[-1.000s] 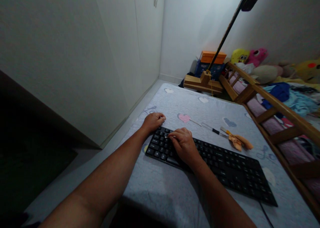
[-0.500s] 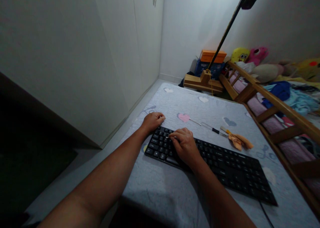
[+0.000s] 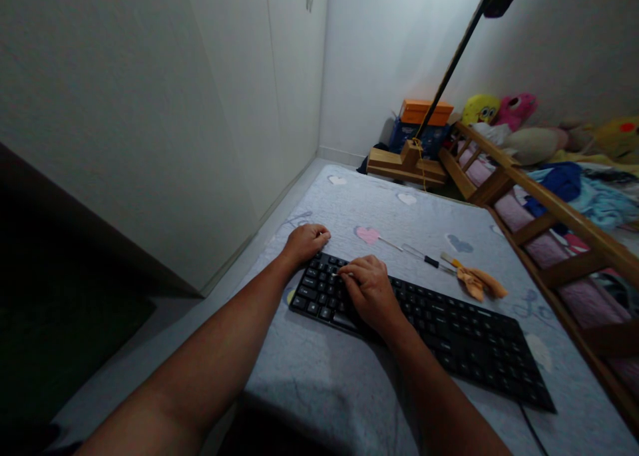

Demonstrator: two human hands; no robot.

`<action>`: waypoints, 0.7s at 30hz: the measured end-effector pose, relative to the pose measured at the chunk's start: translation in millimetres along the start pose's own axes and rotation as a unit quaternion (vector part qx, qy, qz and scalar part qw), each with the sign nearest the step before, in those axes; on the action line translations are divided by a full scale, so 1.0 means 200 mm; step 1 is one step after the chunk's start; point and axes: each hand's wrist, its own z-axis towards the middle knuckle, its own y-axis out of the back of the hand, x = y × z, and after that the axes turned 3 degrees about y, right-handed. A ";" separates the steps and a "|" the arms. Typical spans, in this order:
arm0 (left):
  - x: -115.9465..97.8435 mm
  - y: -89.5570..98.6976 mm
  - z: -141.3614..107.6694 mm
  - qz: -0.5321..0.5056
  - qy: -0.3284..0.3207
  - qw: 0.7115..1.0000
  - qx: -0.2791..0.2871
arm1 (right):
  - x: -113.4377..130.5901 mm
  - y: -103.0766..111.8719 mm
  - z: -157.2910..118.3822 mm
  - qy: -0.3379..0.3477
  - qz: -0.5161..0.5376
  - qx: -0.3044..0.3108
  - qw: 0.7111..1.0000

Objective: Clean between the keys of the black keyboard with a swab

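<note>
A black keyboard (image 3: 469, 343) lies slantwise on a pale patterned cloth. At its far left corner rests my left hand (image 3: 305, 243), fingers curled together; whether anything small is in them I cannot make out. Over the left part of the keys, my right hand (image 3: 368, 289) pinches a thin stick with a white tip, seemingly a cotton swab (image 3: 335, 274), its tip at the keys. Beyond the keyboard lie another thin white stick (image 3: 390, 243), a wire tool with a black grip (image 3: 430, 261), a small brush with a yellow handle (image 3: 449, 259) and a crumpled orange cloth (image 3: 476, 283).
The patterned cloth (image 3: 359, 196) covers the work surface. A pale cabinet (image 3: 224, 110) stands close on the left. On the right runs a wooden bed rail (image 3: 544, 196). A wooden stand (image 3: 404, 160) with a dark pole is at the back. The keyboard cable (image 3: 532, 429) trails toward me.
</note>
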 end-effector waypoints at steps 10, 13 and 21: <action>0.01 -0.01 0.00 -0.003 -0.003 1.000 0.001 | -0.01 0.02 -0.01 0.000 -0.004 -0.011 1.000; 0.01 -0.01 0.00 -0.005 -0.002 1.000 0.004 | -0.01 0.01 -0.02 0.001 -0.001 -0.009 1.000; 0.02 -0.01 0.01 -0.008 -0.005 1.000 0.001 | 0.01 0.02 -0.02 0.018 0.013 0.009 1.000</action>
